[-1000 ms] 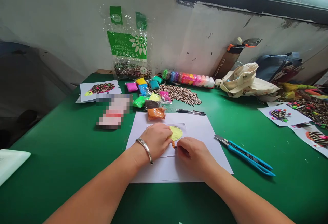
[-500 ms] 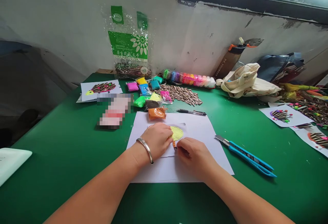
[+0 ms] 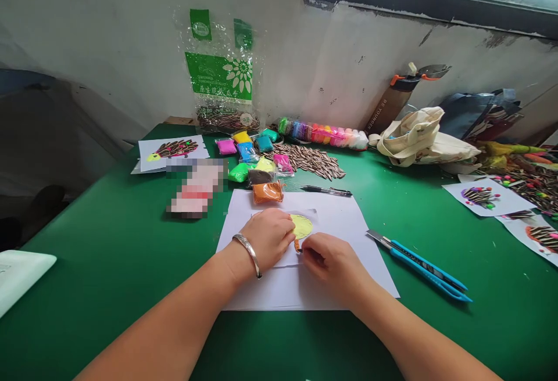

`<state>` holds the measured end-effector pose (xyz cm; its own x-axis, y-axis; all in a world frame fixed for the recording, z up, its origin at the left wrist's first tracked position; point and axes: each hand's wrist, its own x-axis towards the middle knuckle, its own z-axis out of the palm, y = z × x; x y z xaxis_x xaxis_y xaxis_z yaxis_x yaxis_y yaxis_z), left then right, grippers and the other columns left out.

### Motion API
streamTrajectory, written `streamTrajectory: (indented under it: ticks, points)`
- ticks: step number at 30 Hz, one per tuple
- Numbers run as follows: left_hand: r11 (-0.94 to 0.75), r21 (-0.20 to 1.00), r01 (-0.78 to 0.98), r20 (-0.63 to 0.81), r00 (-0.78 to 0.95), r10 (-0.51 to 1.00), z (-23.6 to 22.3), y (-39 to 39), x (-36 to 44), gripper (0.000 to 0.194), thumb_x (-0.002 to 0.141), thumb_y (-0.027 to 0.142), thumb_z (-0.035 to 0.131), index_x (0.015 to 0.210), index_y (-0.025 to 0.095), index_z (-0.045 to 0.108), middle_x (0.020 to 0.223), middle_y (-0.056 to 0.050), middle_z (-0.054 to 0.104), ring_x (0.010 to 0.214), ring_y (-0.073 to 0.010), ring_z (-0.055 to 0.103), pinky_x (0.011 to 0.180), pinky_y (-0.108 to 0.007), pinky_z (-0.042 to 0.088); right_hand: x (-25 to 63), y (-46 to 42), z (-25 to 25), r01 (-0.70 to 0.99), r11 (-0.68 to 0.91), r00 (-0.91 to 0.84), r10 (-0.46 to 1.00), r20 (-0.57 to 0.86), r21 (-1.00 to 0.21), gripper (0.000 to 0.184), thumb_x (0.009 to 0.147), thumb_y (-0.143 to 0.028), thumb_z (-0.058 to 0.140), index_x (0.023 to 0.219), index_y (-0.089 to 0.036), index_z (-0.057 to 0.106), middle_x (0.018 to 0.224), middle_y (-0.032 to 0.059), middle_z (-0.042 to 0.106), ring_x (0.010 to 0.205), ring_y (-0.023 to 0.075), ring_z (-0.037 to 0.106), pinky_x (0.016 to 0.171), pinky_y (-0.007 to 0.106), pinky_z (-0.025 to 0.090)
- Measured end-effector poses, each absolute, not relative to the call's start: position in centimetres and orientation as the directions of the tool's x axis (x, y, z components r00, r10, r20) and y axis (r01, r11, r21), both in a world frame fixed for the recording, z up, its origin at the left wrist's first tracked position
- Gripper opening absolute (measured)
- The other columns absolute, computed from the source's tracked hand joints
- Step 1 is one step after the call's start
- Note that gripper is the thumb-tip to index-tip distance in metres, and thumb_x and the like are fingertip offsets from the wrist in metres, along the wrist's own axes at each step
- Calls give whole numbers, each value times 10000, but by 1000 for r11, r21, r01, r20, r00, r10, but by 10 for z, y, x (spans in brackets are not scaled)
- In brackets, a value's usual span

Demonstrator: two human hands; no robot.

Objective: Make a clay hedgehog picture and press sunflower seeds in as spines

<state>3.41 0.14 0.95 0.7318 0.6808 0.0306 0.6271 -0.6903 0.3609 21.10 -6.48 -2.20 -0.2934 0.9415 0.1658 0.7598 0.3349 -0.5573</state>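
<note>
A small paper (image 3: 285,260) lies on larger white sheets (image 3: 370,273). On it is a flat yellow clay circle (image 3: 302,226) with a short orange clay stem (image 3: 297,244) below, dark at its lower end. My left hand (image 3: 269,236), wearing a silver bangle, rests on the small paper, fingers laid down against the circle's left edge. Beside the stem's foot, my right hand (image 3: 329,258) is closed, thumb and finger pinched at the dark end. Whatever sits between those fingertips is hidden.
Several clay packets, including an orange one (image 3: 267,192), lie behind the sheets near loose sunflower seeds (image 3: 320,161). A pen (image 3: 326,190) lies at the sheets' back edge. To the right is a blue utility knife (image 3: 425,268), blade exposed. Seed pictures (image 3: 488,197) lie farther right.
My right fingers have shifted very slightly at the foot of the stem. My left hand stays on the paper, and the other things lie as before.
</note>
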Motion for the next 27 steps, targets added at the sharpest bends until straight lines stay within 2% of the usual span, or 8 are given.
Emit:
streamTrajectory:
  ticks: [5, 10, 13, 16, 21, 24, 27]
  points:
    - [-693, 357, 626, 27, 735, 678, 9, 1, 34, 241, 907, 177, 478, 693, 165, 588, 850, -50, 648, 852, -195, 570, 805, -311, 464, 207, -66, -26, 789, 340, -296, 940, 169, -512, 166, 749, -86, 433, 619, -186, 458, 603, -18, 468, 562, 111, 400, 538, 234, 280]
    - [-681, 381, 625, 16, 732, 681, 12, 2, 34, 240, 903, 175, 491, 682, 167, 585, 810, -46, 641, 835, -193, 574, 785, -300, 464, 214, -63, -14, 678, 236, -174, 972, 159, -696, 123, 803, -135, 480, 735, -194, 565, 671, -16, 569, 592, 110, 464, 560, 219, 355]
    - [-658, 423, 623, 7, 724, 690, 16, 2, 33, 263, 901, 159, 481, 660, 173, 585, 779, -40, 643, 824, -192, 584, 794, -303, 466, 217, -62, -12, 638, 195, -109, 981, 164, -745, 133, 851, -159, 476, 833, -202, 600, 751, -8, 618, 633, 112, 498, 591, 215, 393]
    - [-627, 472, 620, 44, 694, 719, 19, 4, 29, 262, 895, 137, 466, 684, 183, 614, 794, -35, 661, 868, -194, 597, 848, -309, 462, 217, -63, -16, 639, 227, -155, 974, 166, -735, 153, 858, -140, 473, 864, -203, 613, 774, 0, 632, 661, 121, 524, 607, 224, 406]
    - [-600, 483, 638, 82, 649, 757, 24, 8, 19, 204, 884, 145, 474, 885, 185, 674, 975, -51, 688, 981, -208, 588, 923, -335, 444, 211, -61, -10, 671, 325, -245, 945, 215, -667, 189, 864, -109, 461, 844, -199, 626, 748, 14, 617, 648, 131, 532, 589, 239, 404]
    - [-637, 427, 642, 9, 701, 713, 29, 8, 12, 186, 876, 169, 497, 829, 196, 675, 924, -50, 662, 962, -215, 570, 873, -331, 453, 208, -56, 7, 684, 373, -311, 926, 212, -627, 203, 873, -97, 466, 827, -203, 633, 759, 18, 611, 661, 131, 538, 586, 234, 406]
    - [-663, 357, 658, -136, 739, 660, 31, 6, 7, 70, 793, 232, 620, 836, 223, 675, 919, -44, 615, 973, -242, 540, 819, -339, 454, 200, -50, 17, 665, 450, -421, 885, 198, -596, 219, 883, -85, 463, 865, -214, 638, 814, 25, 625, 719, 133, 560, 618, 231, 420]
